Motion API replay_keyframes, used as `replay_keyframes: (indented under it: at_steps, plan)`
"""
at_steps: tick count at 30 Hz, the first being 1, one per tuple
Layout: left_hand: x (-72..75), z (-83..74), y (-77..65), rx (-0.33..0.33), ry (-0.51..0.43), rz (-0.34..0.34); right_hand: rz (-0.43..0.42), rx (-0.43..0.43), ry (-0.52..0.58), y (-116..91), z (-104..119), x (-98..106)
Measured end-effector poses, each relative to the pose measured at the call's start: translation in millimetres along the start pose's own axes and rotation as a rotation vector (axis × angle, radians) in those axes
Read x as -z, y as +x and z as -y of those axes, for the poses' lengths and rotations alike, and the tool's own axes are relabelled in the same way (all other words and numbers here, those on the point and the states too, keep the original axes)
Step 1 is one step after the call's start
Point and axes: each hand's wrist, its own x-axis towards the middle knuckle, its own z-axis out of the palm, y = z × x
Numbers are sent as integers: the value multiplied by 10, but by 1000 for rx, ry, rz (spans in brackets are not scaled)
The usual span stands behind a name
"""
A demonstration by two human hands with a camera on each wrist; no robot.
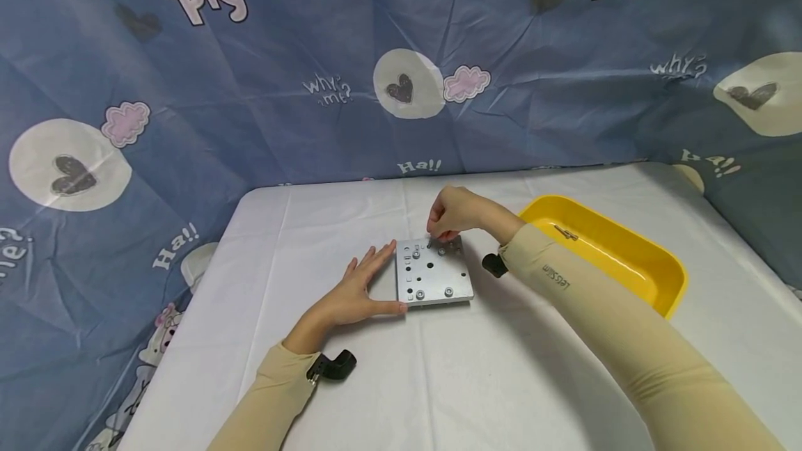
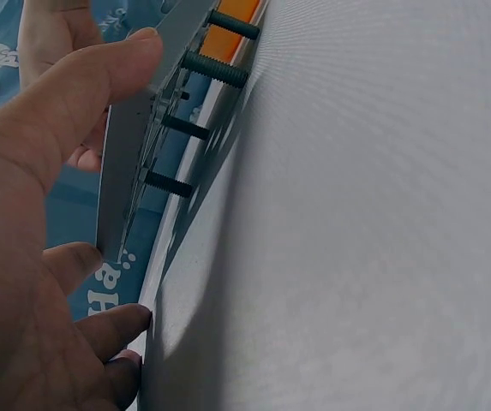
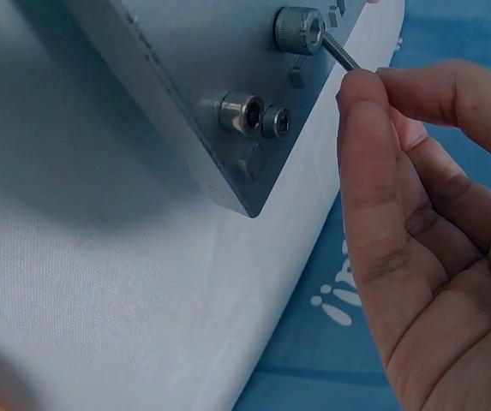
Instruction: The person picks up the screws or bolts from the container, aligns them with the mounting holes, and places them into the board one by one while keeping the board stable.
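Two hands on metal plate (image 1: 434, 273), mid-desk: rigid, heavy-looking, slick-faced. Left hand (image 1: 357, 291) flat, fingers released, bracing plate's side edge; right hand (image 1: 452, 213) pinching thin hex key (image 3: 338, 50) seated in bolt (image 3: 297, 30). Best gripped by edges.

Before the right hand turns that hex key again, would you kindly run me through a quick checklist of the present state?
1. Left hand braces the metal plate, flat fingers against its edge: ok.
2. Right hand pinches the hex key: ok.
3. Key tip sits in the screw head: ok.
4. Key fully seated in the socket: cannot tell.
5. Plate rests on its screw shanks, raised off the white cloth: ok.
6. Yellow tray stands apart from the plate: ok.
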Motion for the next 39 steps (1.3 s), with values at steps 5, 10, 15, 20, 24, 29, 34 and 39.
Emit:
replay_keyframes:
  at_steps: [5, 10, 15, 20, 24, 29, 34, 39]
  plan:
    - [0, -8, 3, -5, 5, 0, -3, -4, 5, -7, 25, -5]
    - [-2, -8, 3, -9, 8, -1, -3, -14, 15, -15, 34, -4]
    - [-4, -16, 6, -7, 11, 0, 0, 0, 10, -26, 35, 2]
    - [-4, -25, 3, 6, 8, 0, -1, 14, 1, -16, 12, -11]
    - [-4, -27, -4, 11, 9, 1, 2, 18, -5, -28, 17, -17]
    - [-7, -27, -4, 7, 17, -1, 13, 18, 3, -33, 12, -3]
    - [-12, -23, -1, 11, 13, -4, 16, 13, 17, -47, -24, 42]
    - [-16, -10, -6, 18, 9, -5, 18, -4, 40, -98, -75, 120]
